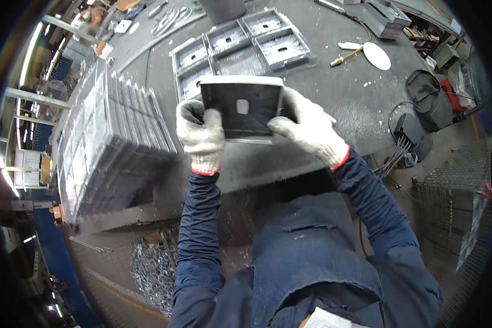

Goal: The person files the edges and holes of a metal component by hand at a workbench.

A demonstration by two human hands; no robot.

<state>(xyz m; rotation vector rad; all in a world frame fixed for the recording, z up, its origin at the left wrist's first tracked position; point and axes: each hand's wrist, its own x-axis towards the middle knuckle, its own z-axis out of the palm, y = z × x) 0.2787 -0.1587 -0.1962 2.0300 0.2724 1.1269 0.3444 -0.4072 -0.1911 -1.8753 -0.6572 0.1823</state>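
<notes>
I hold a dark square metal plate (241, 108) up in front of me, above the near part of the grey workbench (333, 93). My left hand (201, 134), in a white knit glove, is clamped on the plate's left edge, fingers curled over the front and thumb behind. My right hand (306, 127), gloved the same, grips the right edge, fingers wrapped round the rim.

The plate is held off the bench, between my chest and the row of grey cast trays (240, 46) lying flat farther back. Its bright upper rim runs left to right, and that is its longer line as far as I can judge; the broad dark face tilts toward me, with a small square hole (242, 106) near its middle.

The near edge of the workbench runs just under my wrists, curving down toward the right. To my left a tall stack of plates (112, 142) stands on edge close beside my left hand, so there is little room that way. Ahead the trays take up the middle of the bench. To the right the bench top lies open out to a white disc (376, 56) and a brass-tipped hose (345, 56), well apart from my right hand. Below the bench, at left, lies a heap of metal scraps (150, 270).
</notes>
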